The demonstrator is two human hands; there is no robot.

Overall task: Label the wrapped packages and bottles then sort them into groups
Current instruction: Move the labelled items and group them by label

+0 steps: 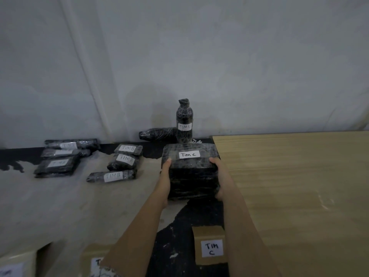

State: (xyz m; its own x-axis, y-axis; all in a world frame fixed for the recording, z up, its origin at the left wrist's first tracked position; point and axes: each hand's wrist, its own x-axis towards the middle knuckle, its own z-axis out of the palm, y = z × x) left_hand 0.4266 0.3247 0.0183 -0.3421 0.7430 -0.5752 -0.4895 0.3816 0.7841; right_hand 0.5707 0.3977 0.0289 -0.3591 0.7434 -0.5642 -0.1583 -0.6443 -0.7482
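Observation:
A large black wrapped package with a white "TIM C" label sits on the floor, next to the wooden board. My left hand grips its left side, thumb on top. My right hand grips its right side. Behind it a wrapped bottle labelled "TIM C" stands upright, with another wrapped bottle lying on its side by the wall. Three "TIM B" packages lie grouped to the left. Three more labelled packages lie further left, their labels too blurred to read.
A light wooden board fills the right side. A cardboard box marked "TIM C" stands at the bottom centre. Other cardboard boxes with labels sit at the bottom left. A grey wall closes off the back.

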